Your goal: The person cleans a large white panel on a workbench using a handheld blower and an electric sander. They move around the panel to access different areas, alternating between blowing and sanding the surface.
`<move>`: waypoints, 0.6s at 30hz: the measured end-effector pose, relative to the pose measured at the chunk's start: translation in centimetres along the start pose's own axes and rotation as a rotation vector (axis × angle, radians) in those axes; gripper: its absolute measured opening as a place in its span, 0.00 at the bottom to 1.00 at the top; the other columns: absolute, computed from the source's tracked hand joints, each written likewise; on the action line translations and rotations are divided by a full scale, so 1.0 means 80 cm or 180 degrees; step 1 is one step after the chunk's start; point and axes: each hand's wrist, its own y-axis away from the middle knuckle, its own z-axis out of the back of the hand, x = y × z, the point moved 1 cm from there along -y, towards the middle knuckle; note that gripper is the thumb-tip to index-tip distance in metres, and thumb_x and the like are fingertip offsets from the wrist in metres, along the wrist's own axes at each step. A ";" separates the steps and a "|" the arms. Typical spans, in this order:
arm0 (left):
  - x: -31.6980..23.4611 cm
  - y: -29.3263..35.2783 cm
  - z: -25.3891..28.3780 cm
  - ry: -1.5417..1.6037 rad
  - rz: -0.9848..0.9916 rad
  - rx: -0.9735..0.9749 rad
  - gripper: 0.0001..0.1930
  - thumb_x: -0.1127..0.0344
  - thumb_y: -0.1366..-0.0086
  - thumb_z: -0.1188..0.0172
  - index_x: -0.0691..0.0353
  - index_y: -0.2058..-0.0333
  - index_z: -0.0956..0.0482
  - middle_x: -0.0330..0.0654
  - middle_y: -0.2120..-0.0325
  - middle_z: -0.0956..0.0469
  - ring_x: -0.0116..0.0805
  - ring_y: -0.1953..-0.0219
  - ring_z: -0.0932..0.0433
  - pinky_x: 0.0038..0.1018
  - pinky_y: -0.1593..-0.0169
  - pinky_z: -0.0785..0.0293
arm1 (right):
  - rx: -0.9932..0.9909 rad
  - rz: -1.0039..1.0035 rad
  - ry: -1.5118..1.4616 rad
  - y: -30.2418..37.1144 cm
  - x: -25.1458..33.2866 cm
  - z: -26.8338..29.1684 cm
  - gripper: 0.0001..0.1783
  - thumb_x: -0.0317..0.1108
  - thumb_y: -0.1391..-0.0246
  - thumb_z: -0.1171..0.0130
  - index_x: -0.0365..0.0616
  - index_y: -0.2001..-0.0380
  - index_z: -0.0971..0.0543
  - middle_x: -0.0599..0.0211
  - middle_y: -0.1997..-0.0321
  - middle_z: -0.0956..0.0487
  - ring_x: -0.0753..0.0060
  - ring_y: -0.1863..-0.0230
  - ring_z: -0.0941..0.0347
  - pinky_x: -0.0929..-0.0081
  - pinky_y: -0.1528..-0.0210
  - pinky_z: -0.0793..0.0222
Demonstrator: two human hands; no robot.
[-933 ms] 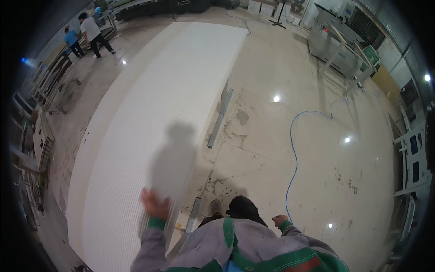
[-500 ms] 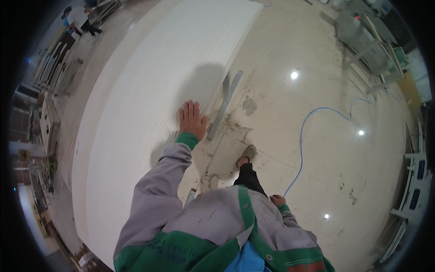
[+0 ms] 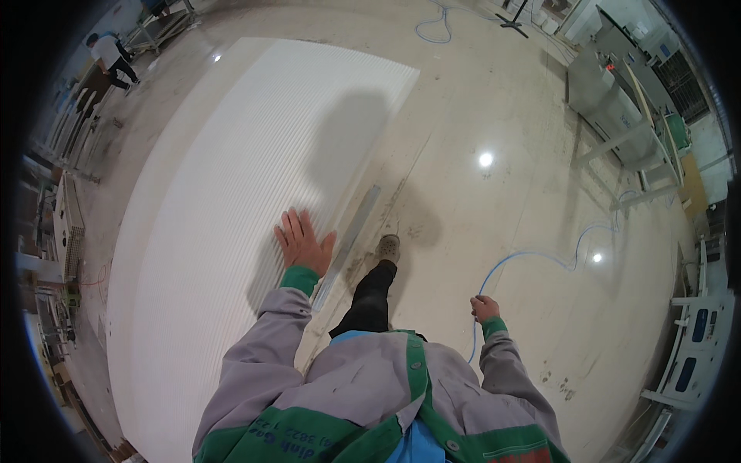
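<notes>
A long white panel [image 3: 231, 154] with fine ribs along its length stands raised above the floor on my left. My left hand [image 3: 306, 248] is over its right edge area, fingers spread and palm down; I cannot tell whether it presses on the surface. Closed into a fist, my right hand [image 3: 485, 309] hangs at my right side. A thin blue hose [image 3: 525, 254] runs up to that fist and shows again below it. Whether the fist grips the hose or only covers it in view, I cannot tell.
A grey metal bar [image 3: 351, 235] shows beside the panel's right edge, near my shoe [image 3: 388, 247]. Grey machinery [image 3: 602, 108] stands far right, with a white panelled unit [image 3: 698, 339] nearer. At the far left a person [image 3: 110, 58] bends beside a rack.
I have moved forward along the panel, so its far end is now in full view. My right hand has come up and forward from beside my body. My left hand stays spread over the panel.
</notes>
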 end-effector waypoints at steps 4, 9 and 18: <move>-0.061 -0.122 -0.006 0.0019 -0.0236 0.0095 0.46 0.36 0.31 0.57 0.73 0.30 0.52 0.64 0.28 0.55 0.60 0.25 0.63 0.58 0.27 0.72 | 0.0062 0.0102 0.0461 -0.124 0.127 0.007 0.29 0.47 0.43 0.36 0.38 0.44 0.21 0.53 0.59 0.15 0.64 0.64 0.17 0.64 0.59 0.21; -0.142 -0.277 -0.008 0.0267 -0.0673 0.0157 0.47 0.35 0.32 0.55 0.73 0.30 0.50 0.64 0.28 0.55 0.60 0.25 0.63 0.58 0.26 0.72 | 0.0469 -0.0093 0.0512 -0.212 0.236 0.044 0.29 0.47 0.45 0.35 0.38 0.46 0.20 0.56 0.60 0.15 0.66 0.67 0.17 0.66 0.65 0.22; -0.285 -0.571 -0.029 0.0716 -0.0739 0.0098 0.46 0.36 0.32 0.53 0.72 0.31 0.48 0.63 0.28 0.53 0.59 0.25 0.60 0.55 0.26 0.70 | 0.0538 -0.0351 0.0078 -0.420 0.347 0.110 0.27 0.46 0.44 0.36 0.39 0.47 0.20 0.60 0.65 0.16 0.66 0.70 0.18 0.66 0.73 0.22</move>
